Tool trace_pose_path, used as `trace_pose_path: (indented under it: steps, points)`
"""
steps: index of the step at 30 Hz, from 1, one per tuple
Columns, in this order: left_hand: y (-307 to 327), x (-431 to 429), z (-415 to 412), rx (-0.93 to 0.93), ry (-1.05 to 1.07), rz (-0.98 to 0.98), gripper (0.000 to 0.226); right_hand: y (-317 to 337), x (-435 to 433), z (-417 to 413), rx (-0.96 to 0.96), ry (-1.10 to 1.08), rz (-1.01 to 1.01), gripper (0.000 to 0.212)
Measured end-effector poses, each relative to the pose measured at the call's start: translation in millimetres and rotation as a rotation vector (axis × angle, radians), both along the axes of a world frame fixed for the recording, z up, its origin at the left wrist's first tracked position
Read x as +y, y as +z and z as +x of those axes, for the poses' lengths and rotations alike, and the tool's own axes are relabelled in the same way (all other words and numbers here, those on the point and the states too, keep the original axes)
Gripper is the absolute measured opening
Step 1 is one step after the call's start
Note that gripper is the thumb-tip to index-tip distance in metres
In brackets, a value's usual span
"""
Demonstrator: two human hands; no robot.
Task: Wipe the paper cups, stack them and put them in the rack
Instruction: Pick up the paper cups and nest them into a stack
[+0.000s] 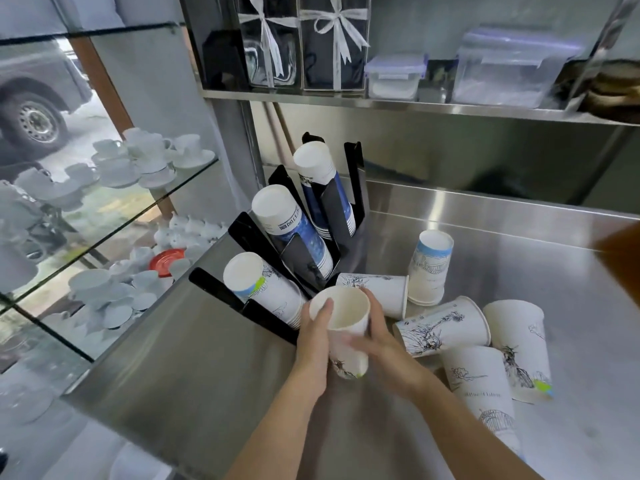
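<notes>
paper cup (344,327) stands mouth-up just in front of the black rack (263,315), left hand (313,336) and right hand (375,336) both wrapped round its sides, with loose cups (446,325) lying on the steel counter (207,393) to the right

1. The left hand (313,336) and right hand (375,336) covered the middle of the held cup (346,317).
2. The nearest cup (481,386) ran behind the right forearm, its lower end unseen.
3. An orange-brown object (620,258) was cut off by the right edge.
4. Print on the rack's (249,230) stacks was too small to read.
</notes>
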State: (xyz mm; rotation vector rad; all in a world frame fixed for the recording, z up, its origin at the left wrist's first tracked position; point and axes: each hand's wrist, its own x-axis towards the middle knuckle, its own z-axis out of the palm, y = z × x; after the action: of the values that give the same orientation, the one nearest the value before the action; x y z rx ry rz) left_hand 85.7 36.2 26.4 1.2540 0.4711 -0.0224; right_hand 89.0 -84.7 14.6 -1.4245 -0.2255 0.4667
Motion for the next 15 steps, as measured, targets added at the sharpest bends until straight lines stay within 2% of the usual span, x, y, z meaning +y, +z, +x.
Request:
trace_pose_path:
  steps: [2, 5, 7, 10, 12, 14, 15]
  points:
    - [-1.4, -1.7, -4.8, -0.079, -0.075, 0.13, 0.011, -4.0, 2.3, 1.2, 0.108, -0.084, 0.18, 0.082]
    - [-5.5, 0.1, -5.5, -0.097, -0.115, 0.146, 0.011, -10.4, 8.2, 0.0, 0.094, -0.168, 0.17, 0.058]
    - [-6.2, 2.0, -4.6, -0.113, -0.107, 0.172, 0.011, -10.6, 12.1, -1.2, 0.074, -0.195, 0.149, 0.051]
    - [-3.8, 3.8, -5.7, -0.115, -0.055, 0.219, 0.01, -5.0, 13.0, -2.1, 0.043, -0.236, 0.098, 0.053]
    - [0.0, 4.7, -9.0, -0.138, -0.001, 0.265, 0.025, -0.2, 11.0, -3.7, 0.025, -0.256, 0.026, 0.065]
    - [7.9, 2.5, -12.8, -0.227, 0.024, 0.352, 0.038, 5.6, 6.4, -5.9, -0.022, -0.28, -0.05, 0.082]
    - [14.1, -0.4, -14.8, -0.29, 0.023, 0.416, 0.042, 9.2, 3.0, -7.0, -0.058, -0.298, -0.079, 0.084]
